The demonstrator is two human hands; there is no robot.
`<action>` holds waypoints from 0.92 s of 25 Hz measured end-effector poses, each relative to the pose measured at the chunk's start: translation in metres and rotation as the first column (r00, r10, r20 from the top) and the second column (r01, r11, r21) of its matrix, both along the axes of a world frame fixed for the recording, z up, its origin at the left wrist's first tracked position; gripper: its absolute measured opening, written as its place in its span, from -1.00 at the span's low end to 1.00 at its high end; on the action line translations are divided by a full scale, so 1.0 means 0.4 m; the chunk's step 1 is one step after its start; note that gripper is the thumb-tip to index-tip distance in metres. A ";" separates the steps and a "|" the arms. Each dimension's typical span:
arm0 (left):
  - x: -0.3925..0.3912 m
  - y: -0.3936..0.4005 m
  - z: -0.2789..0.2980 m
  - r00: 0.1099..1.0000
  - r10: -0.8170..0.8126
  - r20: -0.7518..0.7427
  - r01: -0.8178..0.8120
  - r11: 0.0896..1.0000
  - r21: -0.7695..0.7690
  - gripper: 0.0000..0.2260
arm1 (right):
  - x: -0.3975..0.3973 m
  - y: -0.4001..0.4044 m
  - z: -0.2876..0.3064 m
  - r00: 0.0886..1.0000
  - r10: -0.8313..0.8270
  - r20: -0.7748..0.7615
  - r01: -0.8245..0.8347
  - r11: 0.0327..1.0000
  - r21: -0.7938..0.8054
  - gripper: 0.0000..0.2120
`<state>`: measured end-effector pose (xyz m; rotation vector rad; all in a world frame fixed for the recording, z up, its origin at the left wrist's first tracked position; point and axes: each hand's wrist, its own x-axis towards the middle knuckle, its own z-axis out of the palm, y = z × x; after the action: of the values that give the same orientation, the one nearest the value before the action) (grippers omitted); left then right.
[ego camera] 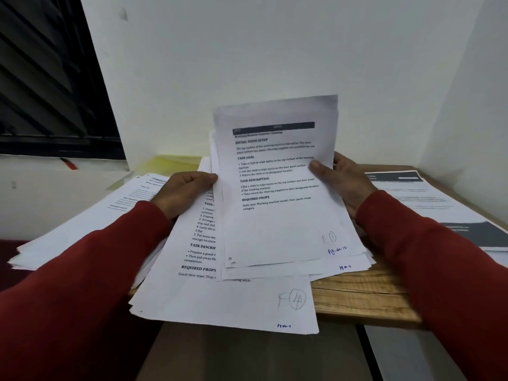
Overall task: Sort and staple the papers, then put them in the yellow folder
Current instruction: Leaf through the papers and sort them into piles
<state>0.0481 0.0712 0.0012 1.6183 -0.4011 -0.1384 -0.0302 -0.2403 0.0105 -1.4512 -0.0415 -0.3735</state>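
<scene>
Both red-sleeved forearms extended forward; left hand (184,191) and right hand (342,182) gripped a raised bundle, thumbs on top.
</scene>
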 end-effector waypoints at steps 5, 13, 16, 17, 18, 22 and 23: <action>0.028 0.006 -0.007 0.980 0.169 0.103 -0.182 0.975 0.130 -0.70 | 0.011 -0.131 0.027 0.910 -0.415 0.000 0.414 0.907 0.075 -0.83; 0.036 0.008 -0.018 0.959 0.185 0.216 -0.232 0.948 0.218 -0.80 | 0.013 -0.193 0.021 0.876 -0.476 -0.075 0.480 0.846 0.233 -0.76; 0.035 0.006 -0.019 0.961 0.171 0.218 -0.222 0.947 0.233 -0.65 | 0.017 -0.179 0.022 0.890 -0.450 -0.066 0.453 0.862 0.227 -0.72; 0.036 0.006 -0.020 0.963 0.164 0.215 -0.214 0.948 0.235 -0.60 | 0.016 -0.174 0.021 0.893 -0.445 -0.065 0.447 0.864 0.234 -0.72; 0.035 0.005 -0.019 0.964 0.161 0.211 -0.210 0.950 0.233 -0.56 | 0.015 -0.168 0.021 0.898 -0.437 -0.056 0.437 0.867 0.241 -0.73; 0.042 0.007 -0.024 0.970 0.137 0.203 -0.181 0.959 0.217 -0.56 | 0.017 -0.149 0.020 0.915 -0.403 -0.029 0.397 0.884 0.246 -0.78; 0.044 0.008 -0.026 0.972 0.132 0.197 -0.173 0.962 0.211 -0.58 | 0.019 -0.142 0.018 0.923 -0.384 -0.034 0.380 0.894 0.238 -0.80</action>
<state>0.0659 0.0744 -0.0091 1.8889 -0.4087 0.0849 -0.0226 -0.2972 0.0178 -1.2102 0.2753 -0.6879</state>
